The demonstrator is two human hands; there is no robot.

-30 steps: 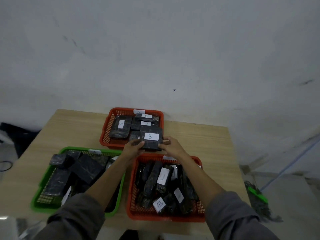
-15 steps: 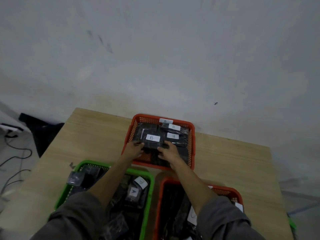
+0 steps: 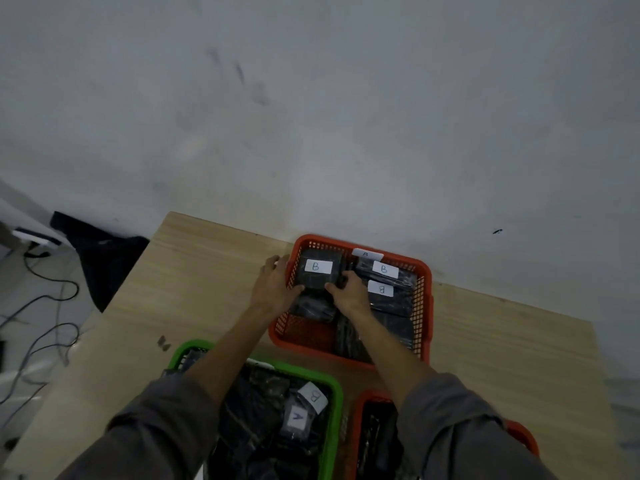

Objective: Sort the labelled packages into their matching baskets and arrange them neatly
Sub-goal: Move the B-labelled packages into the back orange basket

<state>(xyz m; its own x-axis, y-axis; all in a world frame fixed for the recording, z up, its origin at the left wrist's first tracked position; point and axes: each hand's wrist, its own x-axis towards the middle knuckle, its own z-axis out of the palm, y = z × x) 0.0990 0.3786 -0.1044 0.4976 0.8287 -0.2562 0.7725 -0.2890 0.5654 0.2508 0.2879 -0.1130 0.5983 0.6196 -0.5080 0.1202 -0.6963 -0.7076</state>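
Now B pkg (image 3: 317, 271) sits btwn both hands' grip in far basket (image 3: 424, 299).

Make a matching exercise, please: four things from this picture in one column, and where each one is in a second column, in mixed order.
Things:
1. package under both hands
2. package labelled A
3. left hand
4. cables

Places:
a. on the floor, left of the table
b. in the green basket
c. at the far left of the far orange basket
d. over the left rim of the far orange basket

Pairs: 1-c, 2-b, 3-d, 4-a
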